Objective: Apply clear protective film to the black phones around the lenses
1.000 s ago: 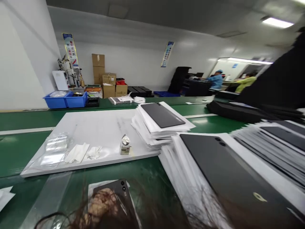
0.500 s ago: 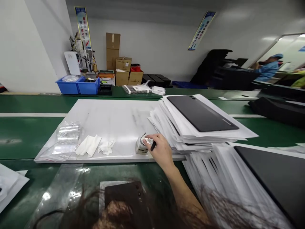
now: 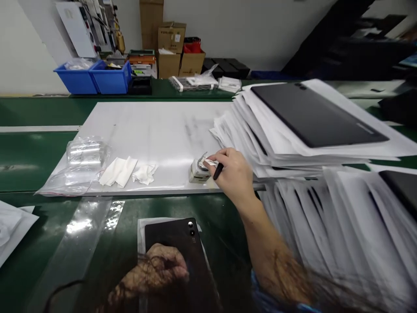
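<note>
My right hand [image 3: 233, 174] is at the front edge of a white board [image 3: 156, 130]. Its fingers pinch a small white wipe [image 3: 211, 162] at the top of a small bottle [image 3: 198, 171] with a metal lid, and a short black stick [image 3: 218, 171] pokes out of the same grip. Nearer to me, my left hand [image 3: 164, 263] rests over a dark tablet [image 3: 172, 234] lying on white wrapping; its fingers are curled, and hair partly covers it. What the left hand holds, if anything, cannot be made out.
Crumpled wipes [image 3: 119, 171] and a clear plastic bag [image 3: 84, 161] lie on the board's left. Stacked wrapped tablets [image 3: 312, 113] rise at the right, with more wrapped ones [image 3: 302, 217] nearer. Blue bins [image 3: 112, 78] and cardboard boxes [image 3: 171, 39] stand behind.
The view has tilted down and come closer, so more of the near tablet and my left hand shows. My right hand stays at the bottle, with its wipe more visible.
</note>
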Demonstrator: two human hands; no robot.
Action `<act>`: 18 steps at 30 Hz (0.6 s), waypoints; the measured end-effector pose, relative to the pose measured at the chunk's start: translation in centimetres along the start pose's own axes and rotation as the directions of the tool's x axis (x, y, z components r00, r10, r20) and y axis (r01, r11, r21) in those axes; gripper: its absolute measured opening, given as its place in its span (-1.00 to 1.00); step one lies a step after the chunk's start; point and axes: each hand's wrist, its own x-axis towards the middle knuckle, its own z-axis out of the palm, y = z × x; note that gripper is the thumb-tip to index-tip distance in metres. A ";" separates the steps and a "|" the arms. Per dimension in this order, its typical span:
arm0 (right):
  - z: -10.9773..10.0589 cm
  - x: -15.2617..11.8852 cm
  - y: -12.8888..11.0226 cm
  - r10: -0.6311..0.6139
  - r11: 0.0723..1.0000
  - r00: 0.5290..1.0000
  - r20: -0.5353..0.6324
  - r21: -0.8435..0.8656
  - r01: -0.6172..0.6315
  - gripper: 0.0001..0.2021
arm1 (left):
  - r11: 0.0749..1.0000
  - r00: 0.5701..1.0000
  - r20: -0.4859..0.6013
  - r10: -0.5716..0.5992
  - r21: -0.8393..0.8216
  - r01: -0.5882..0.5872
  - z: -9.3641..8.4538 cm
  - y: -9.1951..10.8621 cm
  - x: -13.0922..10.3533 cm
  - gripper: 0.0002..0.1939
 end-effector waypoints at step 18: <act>1.6 -17.4 -0.8 -0.424 0.902 0.901 0.093 0.136 0.411 -0.72 | 0.993 0.996 0.050 0.073 0.089 -0.077 0.3 -1.9 0.6 -0.87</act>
